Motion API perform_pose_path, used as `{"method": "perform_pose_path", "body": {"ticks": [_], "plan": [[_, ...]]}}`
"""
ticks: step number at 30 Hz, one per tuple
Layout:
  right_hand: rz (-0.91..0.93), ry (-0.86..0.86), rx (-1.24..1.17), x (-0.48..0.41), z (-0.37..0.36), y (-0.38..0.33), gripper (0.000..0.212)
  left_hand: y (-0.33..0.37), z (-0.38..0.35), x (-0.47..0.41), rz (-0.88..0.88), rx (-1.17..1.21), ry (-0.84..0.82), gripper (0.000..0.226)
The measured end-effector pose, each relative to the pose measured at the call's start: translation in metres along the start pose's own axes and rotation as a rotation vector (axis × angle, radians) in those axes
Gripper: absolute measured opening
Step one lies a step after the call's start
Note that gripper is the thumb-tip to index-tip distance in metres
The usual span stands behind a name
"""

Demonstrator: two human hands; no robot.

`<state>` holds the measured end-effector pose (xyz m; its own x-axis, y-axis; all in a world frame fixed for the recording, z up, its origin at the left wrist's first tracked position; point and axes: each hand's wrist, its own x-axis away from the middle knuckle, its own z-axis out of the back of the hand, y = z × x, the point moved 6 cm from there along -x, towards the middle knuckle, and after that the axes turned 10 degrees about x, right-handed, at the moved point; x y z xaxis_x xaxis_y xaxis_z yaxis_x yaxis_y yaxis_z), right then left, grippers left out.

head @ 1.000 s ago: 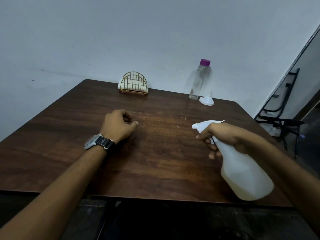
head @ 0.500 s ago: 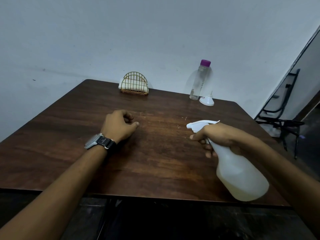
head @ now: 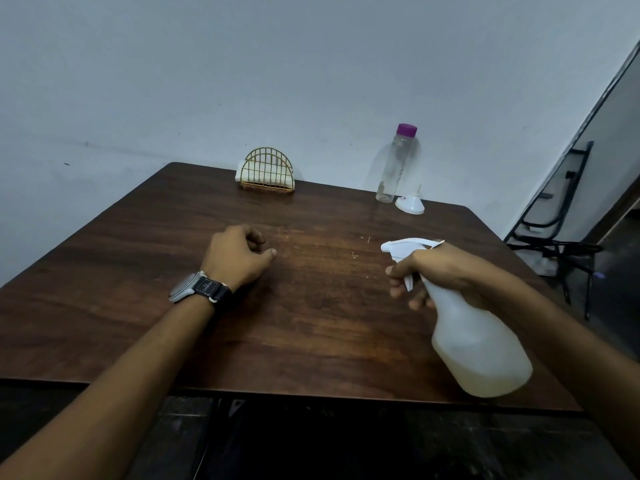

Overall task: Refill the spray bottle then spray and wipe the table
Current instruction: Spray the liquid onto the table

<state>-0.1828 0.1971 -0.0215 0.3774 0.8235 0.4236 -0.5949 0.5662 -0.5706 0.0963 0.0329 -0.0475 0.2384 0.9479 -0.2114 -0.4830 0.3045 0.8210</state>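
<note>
Dark worktop (head: 311, 323) is seen mid-frame; sprayer (head: 474, 341) is gripped at lower right by right hand (head: 446, 271); left hand (head: 235, 254) is rested centre-left, fingers (head: 258, 237) curled on nothing.

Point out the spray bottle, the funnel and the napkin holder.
spray bottle (head: 481, 348), head view, translucent body.
funnel (head: 410, 205), head view, wide cone.
napkin holder (head: 268, 172), head view, wire front.

The bench (head: 311, 306) is dark wood-grain with a dull sheen, the spray bottle (head: 478, 341) translucent matt plastic, the napkin holder (head: 268, 171) gold wire.
</note>
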Motion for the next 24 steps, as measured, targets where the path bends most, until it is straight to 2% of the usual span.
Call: {"method": "perform_pose_path", "body": {"ticks": [1,3,5,7,9,11,14,17,21,24], "plan": [[0.004,0.015,-0.022,0.005,0.001,-0.003,0.017,0.000,0.000,0.001,0.000,-0.003,-0.001,0.030],[0.007,0.044,-0.057,0.004,0.006,-0.001,0.025,0.001,0.000,0.001,0.001,-0.007,-0.004,0.031],[0.005,0.055,-0.036,0.005,0.007,0.000,0.008,0.002,-0.001,0.002,0.002,-0.009,-0.009,0.032],[-0.029,0.071,-0.015,0.001,0.013,0.010,0.043,0.003,-0.001,0.002,0.006,-0.008,-0.013,0.032],[-0.053,0.068,0.013,0.004,0.015,0.018,0.057,0.003,-0.001,0.002,0.011,-0.005,-0.015,0.033],[-0.082,0.083,0.021,0.009,0.019,0.025,0.052,0.004,-0.002,0.002,0.013,-0.008,-0.019,0.033],[-0.099,0.118,0.006,0.016,0.026,0.030,0.031,0.005,-0.003,0.001,0.015,-0.006,-0.013,0.034],[-0.122,0.129,0.002,0.020,0.031,0.034,0.033,0.008,-0.006,0.002,0.012,-0.010,-0.011,0.035],[-0.138,0.059,0.044,0.022,0.026,0.037,0.049,0.009,-0.008,0.002,0.008,-0.018,-0.003,0.034],[-0.117,0.002,0.077,0.023,0.016,0.031,0.043,0.009,-0.009,0.002,0.007,-0.027,-0.002,0.033]]}}
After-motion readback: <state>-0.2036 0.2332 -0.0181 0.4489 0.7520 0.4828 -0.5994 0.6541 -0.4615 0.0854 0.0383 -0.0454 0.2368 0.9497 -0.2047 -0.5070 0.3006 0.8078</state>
